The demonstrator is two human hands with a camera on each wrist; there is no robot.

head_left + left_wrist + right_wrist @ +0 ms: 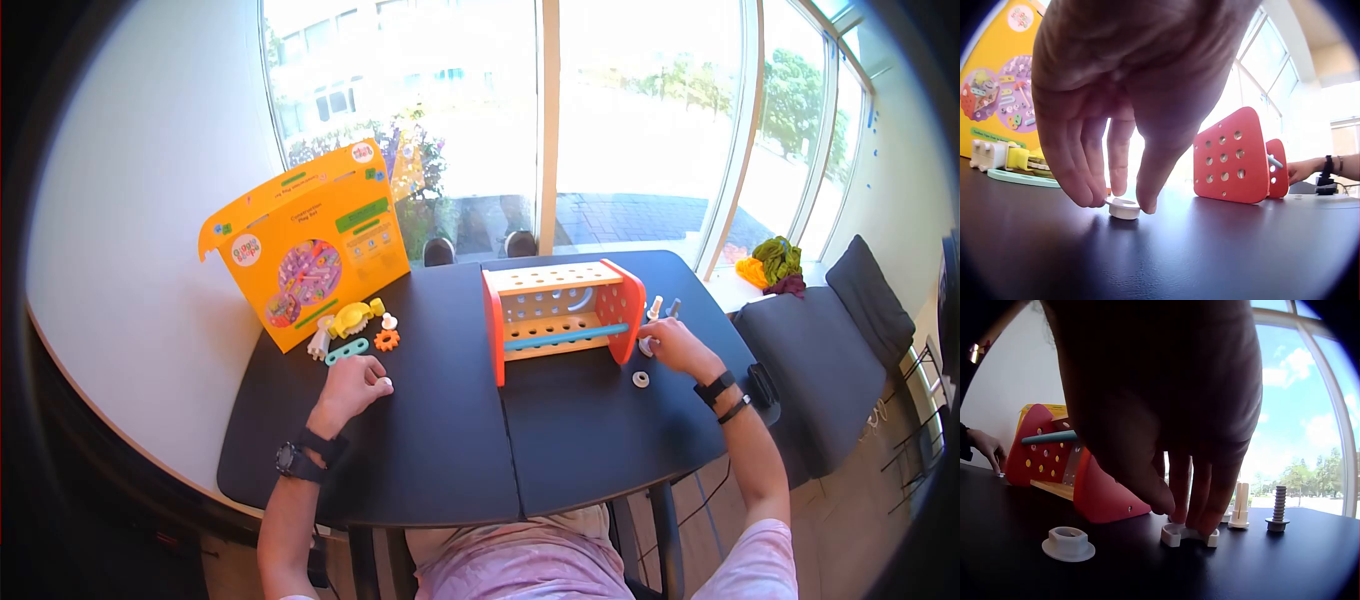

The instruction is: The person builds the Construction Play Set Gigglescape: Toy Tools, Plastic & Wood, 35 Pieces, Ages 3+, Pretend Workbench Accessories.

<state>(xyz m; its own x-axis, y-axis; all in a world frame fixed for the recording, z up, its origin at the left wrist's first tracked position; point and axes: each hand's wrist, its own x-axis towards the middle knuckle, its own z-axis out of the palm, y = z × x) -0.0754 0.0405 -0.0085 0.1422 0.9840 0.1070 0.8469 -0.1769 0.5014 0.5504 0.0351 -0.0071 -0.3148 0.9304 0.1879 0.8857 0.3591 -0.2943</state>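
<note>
— Taking the red-sided rack [550,286] as our landmark, where is the left hand [350,388]?

— To the rack's left and nearer the wearer. Thumb and fingers are clamped on a small white ring [1124,212], one on each side of it. The ring is right down at the black table [430,450], though I can't tell whether it touches

— And the right hand [680,345]?

— Just beside the rack's right end. Its fingertips reach down to a white notched piece [1190,535] lying there; whether they pinch it or merely touch it, I cannot tell

— What else is on that side?

— A white flanged nut [1068,544], right of the rack and a little nearer the wearer than the notched piece. A cream peg [1240,509] and a grey screw [1279,509] stand upright, also to the rack's right but farther back

— On the other side?

— Left of the rack lie an orange gear [387,341], a teal strip [347,350] and a yellow piece [350,320]. Behind them, still left of the rack, a yellow-orange box [240,270] stands upright

— Anything on the rack itself?

— A blue rod [566,338] runs across its front, between the two red ends
</note>
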